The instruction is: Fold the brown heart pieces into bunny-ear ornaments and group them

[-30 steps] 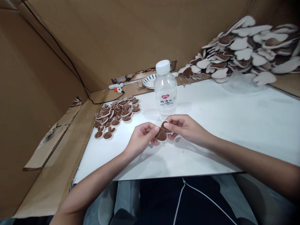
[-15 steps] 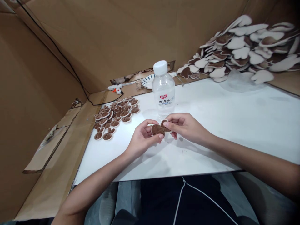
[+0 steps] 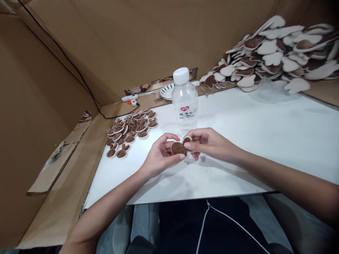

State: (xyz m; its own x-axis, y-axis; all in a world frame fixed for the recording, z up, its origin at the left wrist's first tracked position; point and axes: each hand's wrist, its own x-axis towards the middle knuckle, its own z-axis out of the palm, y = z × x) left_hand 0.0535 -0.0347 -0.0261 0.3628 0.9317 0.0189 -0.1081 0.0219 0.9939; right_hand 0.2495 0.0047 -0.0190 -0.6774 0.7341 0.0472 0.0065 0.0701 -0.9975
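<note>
While the left hand (image 3: 161, 155) pinches a brown felt piece (image 3: 178, 148), the right hand (image 3: 205, 143) grips a second piece (image 3: 186, 139).

Single head view, looking forward-down, close over white table (image 3: 265, 141)

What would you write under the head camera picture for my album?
Left hand and right hand pinch a brown felt piece before a water bottle.

Brown piece (image 3: 178, 148) with pale rim, held just before the clear water bottle (image 3: 184, 101), which has a white cap and red-and-blue label. Left of the bottle, brown-and-cream pieces (image 3: 130, 131); behind it, a white plate (image 3: 166, 92) with dark stripes; the table (image 3: 265, 141) is white.
</note>
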